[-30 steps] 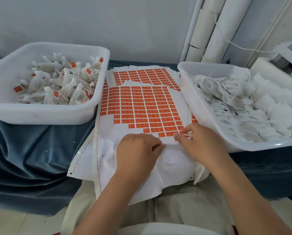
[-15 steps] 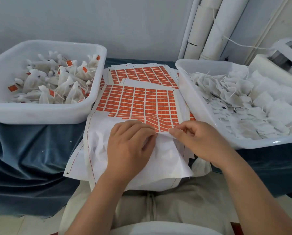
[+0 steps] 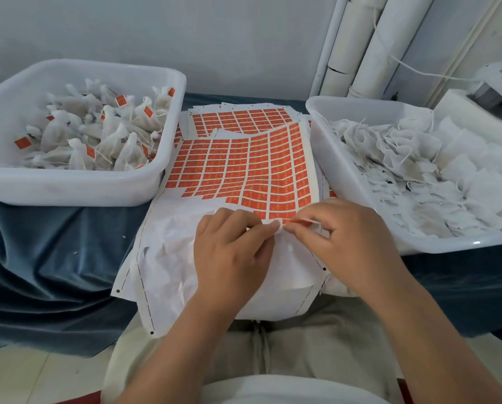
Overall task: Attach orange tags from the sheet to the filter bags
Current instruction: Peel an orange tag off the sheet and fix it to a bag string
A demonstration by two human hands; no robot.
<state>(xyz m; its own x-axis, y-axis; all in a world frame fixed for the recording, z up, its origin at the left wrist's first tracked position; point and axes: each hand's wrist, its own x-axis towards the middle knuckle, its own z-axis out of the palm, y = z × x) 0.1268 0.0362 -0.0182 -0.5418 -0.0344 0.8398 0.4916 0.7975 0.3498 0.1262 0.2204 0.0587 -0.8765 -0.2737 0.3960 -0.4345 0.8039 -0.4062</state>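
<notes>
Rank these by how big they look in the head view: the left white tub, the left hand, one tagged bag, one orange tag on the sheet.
1. left white tub
2. left hand, though nearness to the camera inflates it
3. tagged bag in the tub
4. orange tag on the sheet
</notes>
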